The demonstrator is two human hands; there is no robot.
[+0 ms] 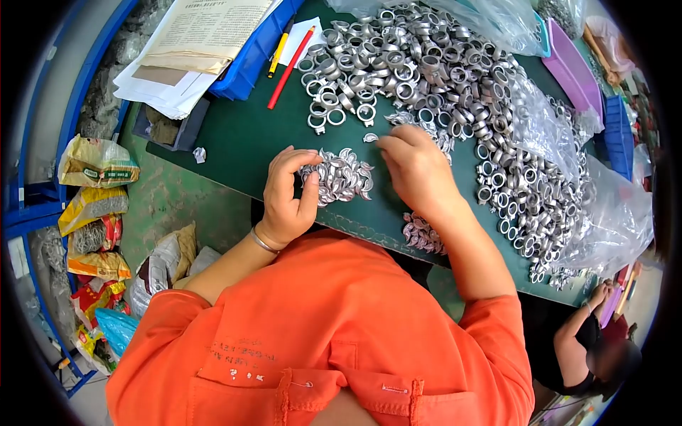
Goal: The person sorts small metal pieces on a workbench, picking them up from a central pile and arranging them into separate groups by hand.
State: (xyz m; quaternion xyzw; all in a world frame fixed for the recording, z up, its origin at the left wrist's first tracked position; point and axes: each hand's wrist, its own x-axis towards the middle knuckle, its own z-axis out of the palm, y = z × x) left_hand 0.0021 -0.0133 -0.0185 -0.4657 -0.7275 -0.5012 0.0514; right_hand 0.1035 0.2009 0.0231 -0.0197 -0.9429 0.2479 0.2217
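Seemingly half-gathered, silvery leaf-shaped metal pieces (344,177) touch the widely curved left hand (285,197); the right hand (418,167)'s grip I cannot tell.

Left hand (290,192) touches small metal pieces (342,177).

You are wearing a bright orange garment (320,291), its short left sleeve (160,319) and right sleeve (499,330) wrapping your upper arms. A thin silvery bracelet (263,242) is circling the wrist of your left hand (287,199). Faded dark lettering (245,349), too blurred to read, is running across one side, small white marks (246,375) are sitting below it, and pale stitches (395,389) are showing lower down.
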